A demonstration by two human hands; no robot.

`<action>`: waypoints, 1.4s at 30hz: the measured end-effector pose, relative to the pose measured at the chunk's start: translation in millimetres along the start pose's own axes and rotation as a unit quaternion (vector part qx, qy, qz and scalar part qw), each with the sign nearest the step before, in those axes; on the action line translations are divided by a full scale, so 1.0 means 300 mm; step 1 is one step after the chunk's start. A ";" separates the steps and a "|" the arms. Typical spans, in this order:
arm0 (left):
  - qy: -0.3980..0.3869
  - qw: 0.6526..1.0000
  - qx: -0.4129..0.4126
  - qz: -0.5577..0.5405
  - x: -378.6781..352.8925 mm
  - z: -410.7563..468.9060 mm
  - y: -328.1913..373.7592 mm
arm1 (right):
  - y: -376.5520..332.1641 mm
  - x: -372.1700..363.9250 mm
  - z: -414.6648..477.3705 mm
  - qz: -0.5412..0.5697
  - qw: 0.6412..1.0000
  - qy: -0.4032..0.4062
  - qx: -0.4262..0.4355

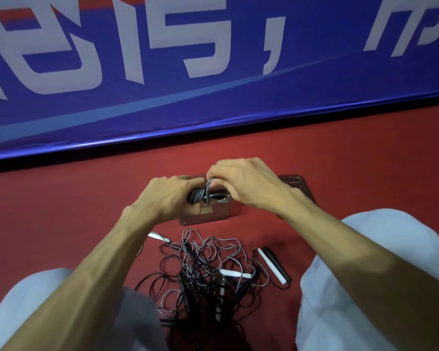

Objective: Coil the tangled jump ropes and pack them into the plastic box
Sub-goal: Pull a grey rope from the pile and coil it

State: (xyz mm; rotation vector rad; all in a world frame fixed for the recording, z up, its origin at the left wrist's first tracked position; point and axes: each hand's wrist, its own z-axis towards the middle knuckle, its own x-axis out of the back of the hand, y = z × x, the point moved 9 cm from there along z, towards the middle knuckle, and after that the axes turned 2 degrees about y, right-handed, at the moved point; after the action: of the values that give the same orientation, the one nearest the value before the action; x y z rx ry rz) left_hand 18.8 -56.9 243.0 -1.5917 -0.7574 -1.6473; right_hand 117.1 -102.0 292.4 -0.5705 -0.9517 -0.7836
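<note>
My left hand (170, 196) grips a coiled grey jump rope (200, 195) just above the clear plastic box (213, 214) on the red floor. My right hand (243, 181) pinches a grey loop of that same rope at the top of the coil. Most of the coil is hidden by my fingers. Nearer to me, between my knees, lies a tangled pile of black and grey jump ropes (205, 272). A black and a white handle (274, 267) lie side by side at its right edge.
A second clear piece, perhaps the box lid (299, 188), lies behind my right wrist. A blue banner with white lettering (213, 84) runs along the back. My knees in light trousers (380, 262) flank the pile on both sides.
</note>
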 end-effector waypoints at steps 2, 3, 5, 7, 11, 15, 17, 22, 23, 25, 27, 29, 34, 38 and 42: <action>-0.011 0.999 -0.022 -0.020 0.009 -0.003 0.019 | 0.035 0.025 -0.001 0.009 0.998 0.057 -0.029; -0.010 0.999 -0.031 -0.036 0.021 -0.003 0.028 | 0.055 0.039 -0.003 0.023 0.995 0.087 -0.053; 0.001 0.997 -0.042 -0.062 0.045 -0.006 0.041 | 0.100 0.058 -0.007 0.055 0.983 0.131 -0.112; 0.013 0.996 -0.045 -0.073 0.068 -0.011 0.050 | 0.134 0.058 -0.011 0.079 0.973 0.147 -0.157; 0.041 0.994 -0.021 -0.102 0.108 -0.032 0.044 | 0.163 0.039 -0.006 0.118 0.964 0.152 -0.183; 0.055 0.972 -0.010 -0.230 0.111 -0.033 0.023 | 0.221 0.028 -0.011 0.214 0.936 0.163 -0.227; 0.068 0.942 -0.001 -0.329 0.114 -0.032 0.011 | 0.230 0.024 -0.017 0.236 0.929 0.163 -0.234; 0.155 0.853 0.033 -0.497 0.149 -0.035 -0.037 | 0.221 -0.017 -0.021 0.219 0.936 0.096 -0.259; 0.160 0.842 0.039 -0.514 0.147 -0.035 -0.038 | 0.217 -0.021 -0.023 0.220 0.934 0.089 -0.266; 0.163 0.818 0.039 -0.550 0.145 -0.035 -0.026 | 0.203 -0.028 -0.026 0.222 0.933 0.082 -0.271; 0.164 0.791 0.047 -0.587 0.154 -0.038 -0.014 | 0.188 -0.040 -0.029 0.231 0.930 0.065 -0.277; 0.166 0.766 0.076 -0.617 0.158 -0.043 -0.020 | 0.167 -0.053 -0.027 0.239 0.933 0.036 -0.268; 0.182 0.765 0.130 -0.605 0.140 -0.045 -0.063 | 0.108 -0.084 -0.012 0.263 0.939 -0.041 -0.218; 0.204 0.833 0.176 -0.483 0.116 -0.045 -0.131 | 0.088 -0.103 -0.016 0.274 0.938 -0.082 -0.197; 0.176 0.931 0.188 -0.261 0.135 -0.054 -0.106 | 0.099 -0.075 -0.028 0.262 0.942 -0.057 -0.200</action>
State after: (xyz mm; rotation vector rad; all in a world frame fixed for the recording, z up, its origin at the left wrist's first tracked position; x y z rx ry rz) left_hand -16.0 -55.6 284.3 -0.8306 -1.2820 -1.9320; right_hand 137.0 -82.9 266.0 -1.1816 -0.6942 -0.4603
